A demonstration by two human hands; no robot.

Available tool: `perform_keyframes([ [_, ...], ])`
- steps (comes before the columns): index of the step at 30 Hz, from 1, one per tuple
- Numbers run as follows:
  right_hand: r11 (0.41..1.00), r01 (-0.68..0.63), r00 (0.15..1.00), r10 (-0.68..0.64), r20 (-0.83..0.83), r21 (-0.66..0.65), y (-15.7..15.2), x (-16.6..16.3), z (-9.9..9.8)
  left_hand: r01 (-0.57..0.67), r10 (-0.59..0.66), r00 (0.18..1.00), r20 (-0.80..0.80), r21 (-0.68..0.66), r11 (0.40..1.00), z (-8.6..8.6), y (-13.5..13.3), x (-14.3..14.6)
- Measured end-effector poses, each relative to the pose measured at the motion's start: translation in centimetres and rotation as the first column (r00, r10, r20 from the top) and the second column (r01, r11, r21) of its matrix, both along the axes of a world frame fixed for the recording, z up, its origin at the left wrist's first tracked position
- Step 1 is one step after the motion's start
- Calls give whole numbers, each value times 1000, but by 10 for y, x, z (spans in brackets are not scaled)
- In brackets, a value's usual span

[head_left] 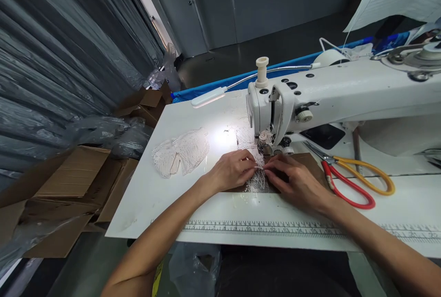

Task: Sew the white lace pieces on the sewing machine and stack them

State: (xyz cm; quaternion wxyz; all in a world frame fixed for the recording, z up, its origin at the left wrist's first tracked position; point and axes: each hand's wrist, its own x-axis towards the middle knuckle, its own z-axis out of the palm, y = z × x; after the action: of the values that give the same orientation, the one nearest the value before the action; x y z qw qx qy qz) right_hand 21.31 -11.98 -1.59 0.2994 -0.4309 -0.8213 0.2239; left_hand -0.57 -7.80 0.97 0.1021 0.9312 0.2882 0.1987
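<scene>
A white sewing machine [330, 95] stands on a white table [193, 118]. Under its needle lies a piece of white lace [257, 181] on a brown patch of the bed. My left hand [234, 168] pinches the lace just in front of the presser foot. My right hand [296, 180] pinches the same lace from the right, fingertips meeting those of the left. A second pile of white lace pieces [181, 152] rests on the table to the left.
Scissors with one red and one yellow handle [347, 180] lie right of my hands. A gooseneck lamp [210, 98] lights the work. A ruler strip [262, 229] runs along the table's front edge. Open cardboard boxes [69, 187] and plastic bags stand at the left.
</scene>
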Motion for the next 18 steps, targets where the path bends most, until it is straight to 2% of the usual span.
perform_keyframes([
  [3, 992, -13, 991, -4, 132, 124, 2, 2, -3, -33, 26, 977, 214, 33, 999, -1, 8, 1],
  [5, 986, -73, 977, 40, 211, 150, 2, 1, -3, -64, 51, 964, 259, 43, 997, -4, 10, 2],
  [9, 989, -117, 953, 86, 290, 89, -7, -2, 0, -62, 52, 981, 189, 50, 997, -15, 8, 3],
  [13, 986, -164, 944, 148, 293, 30, -23, -2, 5, 31, -39, 991, 129, 59, 998, -21, 3, 5],
  [18, 978, -206, 947, 205, 248, -20, -32, 4, 13, 109, -122, 990, 66, 182, 977, -25, 0, 5],
])
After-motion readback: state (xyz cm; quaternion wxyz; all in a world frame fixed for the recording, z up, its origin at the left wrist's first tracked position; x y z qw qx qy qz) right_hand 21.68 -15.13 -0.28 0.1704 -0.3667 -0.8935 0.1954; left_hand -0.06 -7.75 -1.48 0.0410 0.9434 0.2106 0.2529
